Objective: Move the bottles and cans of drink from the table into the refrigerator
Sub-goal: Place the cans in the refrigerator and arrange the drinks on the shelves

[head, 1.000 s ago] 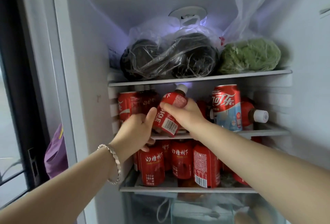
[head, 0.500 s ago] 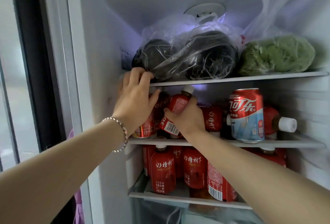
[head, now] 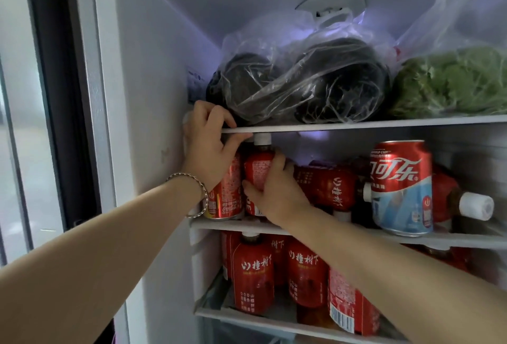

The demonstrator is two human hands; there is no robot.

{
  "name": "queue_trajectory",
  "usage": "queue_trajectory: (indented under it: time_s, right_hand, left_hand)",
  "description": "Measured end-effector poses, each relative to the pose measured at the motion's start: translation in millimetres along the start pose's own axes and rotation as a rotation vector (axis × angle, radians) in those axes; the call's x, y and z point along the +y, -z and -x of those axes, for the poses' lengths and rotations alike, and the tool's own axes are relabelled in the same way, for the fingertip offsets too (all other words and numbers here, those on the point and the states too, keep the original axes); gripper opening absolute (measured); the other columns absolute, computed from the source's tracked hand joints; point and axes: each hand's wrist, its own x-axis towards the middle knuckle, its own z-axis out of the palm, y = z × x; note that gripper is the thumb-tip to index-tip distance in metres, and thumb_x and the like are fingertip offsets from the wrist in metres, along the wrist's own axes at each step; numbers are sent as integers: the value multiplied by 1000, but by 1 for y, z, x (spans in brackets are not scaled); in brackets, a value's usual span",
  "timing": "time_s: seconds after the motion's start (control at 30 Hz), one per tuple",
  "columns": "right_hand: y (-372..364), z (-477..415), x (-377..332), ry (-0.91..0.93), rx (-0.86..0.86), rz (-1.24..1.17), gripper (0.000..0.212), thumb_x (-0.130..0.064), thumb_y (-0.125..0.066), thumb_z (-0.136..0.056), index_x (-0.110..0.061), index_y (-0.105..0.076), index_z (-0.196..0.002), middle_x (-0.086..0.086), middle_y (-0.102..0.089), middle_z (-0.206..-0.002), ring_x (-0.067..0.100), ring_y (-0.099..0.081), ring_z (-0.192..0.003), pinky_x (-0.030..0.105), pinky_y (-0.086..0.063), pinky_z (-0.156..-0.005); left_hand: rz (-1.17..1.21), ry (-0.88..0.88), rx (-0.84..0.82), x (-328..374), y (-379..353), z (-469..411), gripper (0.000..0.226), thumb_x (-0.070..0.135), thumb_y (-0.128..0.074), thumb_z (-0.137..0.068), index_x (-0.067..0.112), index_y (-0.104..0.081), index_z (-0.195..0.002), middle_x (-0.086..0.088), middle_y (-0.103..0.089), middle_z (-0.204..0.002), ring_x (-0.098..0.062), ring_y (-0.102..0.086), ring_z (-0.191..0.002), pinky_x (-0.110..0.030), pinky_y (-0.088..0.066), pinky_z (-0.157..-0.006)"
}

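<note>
I look into the open refrigerator. My right hand grips a red bottle with a white cap, upright at the left of the middle shelf, its cap just under the shelf above. My left hand grips the front edge of the top shelf, fingers over it and thumb under. A red cola can stands behind my left wrist. More red bottles lie on the middle shelf beside a tall red and blue cola can.
Several red bottles and cans stand on the lower shelf. On the top shelf lie a clear bag of dark vegetables and a bag of green leaves. The refrigerator's left wall is close to my left hand. A dark frame stands farther left.
The bottle has gone from tilted to upright at the shelf's left end. My left hand rose from the shelf below to the top shelf's edge and now grips it. The view has drawn closer.
</note>
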Motion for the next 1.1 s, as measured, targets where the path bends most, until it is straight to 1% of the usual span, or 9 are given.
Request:
queue_trajectory:
  time_s: [0.07,0.17,0.33,0.43,0.53,0.67,0.73,0.97,1.1]
  right_hand:
    - [16,-1,1,31,-83,125,81,-34,-57,-87,-9,-8,-147,18,-20,-147,32,-21,-137,39,-25,-112]
    - [39,-12,3,57,-99,379,65,-31,-51,-89,-7,-25,-143,16,-26,-147,32,-19,-137,37,-19,-113]
    - [43,-26,21,-257,-333,916,87,-36,-60,-83,-4,-12,-148,22,-24,-148,39,-27,-136,49,-30,-110]
    - [46,-30,29,-324,-313,1007,76,-33,-58,-87,-6,-20,-148,18,-33,-146,35,-36,-133,51,-34,-107]
    - [47,-24,23,-185,-242,1116,56,-26,-53,-92,-11,-34,-142,13,-37,-144,31,-36,-133,49,-31,-110]
    - [55,-15,26,193,-241,1368,48,-22,-39,-98,-15,-31,-145,12,-22,-154,32,-16,-142,55,-3,-115]
    - [60,-12,29,316,-279,1437,47,-22,-39,-99,-18,-32,-145,11,-19,-155,32,-11,-144,57,2,-113]
    - [67,-8,33,489,-289,1518,48,-19,-48,-96,-20,-36,-142,7,-34,-148,30,-24,-139,54,-4,-114]
    - [71,-3,34,479,-268,1444,51,-15,-51,-93,-25,-36,-141,7,-26,-150,31,-18,-140,63,-12,-109]
  left_hand:
    - [0,9,-4,0,-1,0,28,39,-60,-76,12,-53,-80,2,-36,-96,-29,-46,-88,-46,-46,-78]
    - [-6,4,4,-3,-3,0,28,37,-63,-76,11,-53,-79,1,-36,-96,-28,-44,-90,-43,-45,-79]
    - [-8,12,-2,-2,-3,0,35,42,-56,-75,8,-54,-79,0,-35,-97,-35,-45,-94,-40,-41,-81]
    - [-3,14,-5,-2,-4,2,35,43,-56,-75,9,-54,-79,-3,-39,-96,-35,-46,-95,-40,-41,-82]
    - [-9,21,-10,-3,-3,1,34,40,-62,-76,8,-54,-79,-2,-39,-96,-36,-47,-95,-40,-42,-81]
    - [2,12,-2,-2,-4,2,27,29,-69,-75,7,-54,-78,-3,-39,-94,-38,-47,-93,-39,-40,-78]
    - [-4,19,-6,-2,-4,1,26,28,-70,-75,7,-54,-78,-10,-44,-94,-39,-47,-93,-40,-40,-78]
    - [5,61,-9,2,-4,1,25,20,-76,-75,6,-55,-78,-11,-45,-96,-38,-45,-97,-36,-37,-80]
    - [1,57,-9,2,-4,1,25,20,-75,-75,6,-55,-78,-9,-43,-95,-38,-45,-97,-37,-38,-79]
